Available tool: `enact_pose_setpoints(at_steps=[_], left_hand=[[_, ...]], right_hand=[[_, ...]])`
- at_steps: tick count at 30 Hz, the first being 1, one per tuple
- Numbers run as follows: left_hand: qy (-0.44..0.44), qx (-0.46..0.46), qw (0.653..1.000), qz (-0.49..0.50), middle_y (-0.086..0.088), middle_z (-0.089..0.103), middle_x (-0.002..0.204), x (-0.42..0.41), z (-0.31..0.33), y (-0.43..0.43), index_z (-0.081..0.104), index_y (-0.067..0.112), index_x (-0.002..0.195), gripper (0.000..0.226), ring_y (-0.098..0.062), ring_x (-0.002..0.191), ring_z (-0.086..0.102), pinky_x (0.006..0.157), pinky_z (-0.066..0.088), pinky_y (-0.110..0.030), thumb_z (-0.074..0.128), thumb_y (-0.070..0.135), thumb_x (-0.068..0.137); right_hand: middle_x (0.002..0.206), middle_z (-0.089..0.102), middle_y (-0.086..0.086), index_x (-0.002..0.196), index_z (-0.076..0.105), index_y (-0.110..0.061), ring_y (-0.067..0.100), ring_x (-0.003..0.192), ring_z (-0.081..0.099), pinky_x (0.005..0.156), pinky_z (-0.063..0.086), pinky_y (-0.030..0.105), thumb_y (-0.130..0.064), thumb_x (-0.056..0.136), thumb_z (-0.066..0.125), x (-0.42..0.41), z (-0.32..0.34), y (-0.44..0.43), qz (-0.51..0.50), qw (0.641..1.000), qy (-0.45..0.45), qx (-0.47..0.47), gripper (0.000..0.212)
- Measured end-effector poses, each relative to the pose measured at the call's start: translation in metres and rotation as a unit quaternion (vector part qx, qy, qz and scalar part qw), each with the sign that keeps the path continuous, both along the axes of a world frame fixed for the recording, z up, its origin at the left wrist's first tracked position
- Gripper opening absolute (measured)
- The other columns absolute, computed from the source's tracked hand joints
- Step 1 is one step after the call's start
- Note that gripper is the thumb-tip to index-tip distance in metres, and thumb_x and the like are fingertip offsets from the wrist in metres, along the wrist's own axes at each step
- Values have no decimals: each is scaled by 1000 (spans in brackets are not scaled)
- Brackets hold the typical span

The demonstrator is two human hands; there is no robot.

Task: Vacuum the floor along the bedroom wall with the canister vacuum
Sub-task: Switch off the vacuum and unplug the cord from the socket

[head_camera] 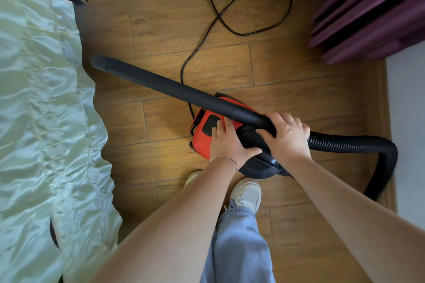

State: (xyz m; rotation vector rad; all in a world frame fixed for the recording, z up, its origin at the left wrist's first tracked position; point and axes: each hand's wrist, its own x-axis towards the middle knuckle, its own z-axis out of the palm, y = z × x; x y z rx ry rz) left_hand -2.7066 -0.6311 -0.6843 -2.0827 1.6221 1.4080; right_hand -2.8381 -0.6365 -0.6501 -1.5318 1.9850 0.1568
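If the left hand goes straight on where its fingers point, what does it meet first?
Likely the black button panel on the red canister; the left hand has its fingertips seemingly at the panel's edge.

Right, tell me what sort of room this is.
Most likely a bedroom: a bed draped in pale satin on the left, purple curtains hanging at the upper right, and wood-plank floor between them. The right hand grips the wand of a red canister vacuum.

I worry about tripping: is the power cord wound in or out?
Out: the power cord lies looped across the wood floor beyond the canister.
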Motion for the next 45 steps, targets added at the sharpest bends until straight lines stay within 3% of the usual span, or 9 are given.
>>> enact_pose_setpoints(at_steps=[6, 10, 13, 17, 20, 24, 32, 38, 45], left_hand=[[-1, 79, 967, 244, -11, 40, 135, -14, 16, 19, 30, 9, 140, 72, -36, 119, 46, 98, 42, -40, 65, 29, 80], [172, 258, 787, 533, -11, 55, 93, -20, 25, 16, 55, 5, 102, 17, -32, 103, 56, 77, 44, -34, 45, 17, 95], [227, 285, 722, 588, -18, 54, 130, -28, 35, 11, 47, 1, 130, 34, -32, 125, 50, 91, 45, -34, 38, 12, 100], [239, 256, 706, 616, -3, 54, 85, -34, 32, 10, 50, 7, 123, 27, -25, 104, 55, 80, 45, -30, 43, 9, 97], [244, 250, 691, 633, -7, 52, 87, -38, 31, 12, 51, 9, 91, 11, -20, 87, 52, 79, 49, -31, 42, 3, 96], [278, 220, 631, 690, -10, 58, 90, -40, 33, 16, 51, 3, 121, 29, -17, 80, 56, 81, 50, -31, 43, 0, 94], [300, 221, 637, 675, -10, 58, 86, -34, 38, 14, 49, 4, 129, 36, -16, 76, 56, 78, 49, -29, 41, -1, 94], [278, 212, 694, 629, -7, 52, 81, -21, 34, 0, 49, 16, 82, 25, -14, 72, 52, 70, 50, -27, 39, -2, 96], [304, 201, 766, 530, -7, 49, 74, -10, 36, -42, 44, 13, 77, 28, -13, 67, 50, 49, 53, -18, 37, -5, 96]], right_hand=[[123, 55, 4, 130, 51, -26, 30, 112, 45, 99, 23, 40, -40, 91, 55, -5, 16, 0, 4, 1000, 8, -2, 42], [122, 55, 4, 130, 51, -26, 30, 112, 46, 99, 23, 40, -40, 91, 56, -10, 23, 5, 4, 1000, 6, -5, 42], [120, 56, 5, 130, 52, -25, 31, 111, 47, 98, 25, 41, -38, 90, 58, -12, 25, 10, 4, 1000, 12, -10, 42], [116, 58, 6, 127, 54, -24, 32, 108, 48, 98, 25, 40, -38, 89, 60, -14, 24, 19, -8, 1000, 18, -4, 42], [117, 59, 3, 127, 53, -26, 30, 108, 48, 97, 26, 39, -40, 88, 59, -16, 24, 25, -7, 1000, 24, 2, 42], [118, 59, -3, 127, 47, -33, 25, 111, 44, 95, 26, 38, -43, 90, 53, -17, 24, 27, 27, 998, 23, 50, 39], [122, 57, -3, 127, 47, -33, 27, 113, 42, 95, 25, 40, -42, 91, 52, -3, 20, 16, 48, 998, 14, 47, 38], [120, 56, 3, 125, 47, -28, 30, 111, 43, 95, 27, 43, -41, 92, 51, -18, 11, -14, 12, 998, 9, 59, 36], [119, 55, 8, 126, 44, -21, 32, 114, 45, 98, 30, 47, -34, 95, 48, -42, -16, -51, -106, 990, 3, 96, 34]])
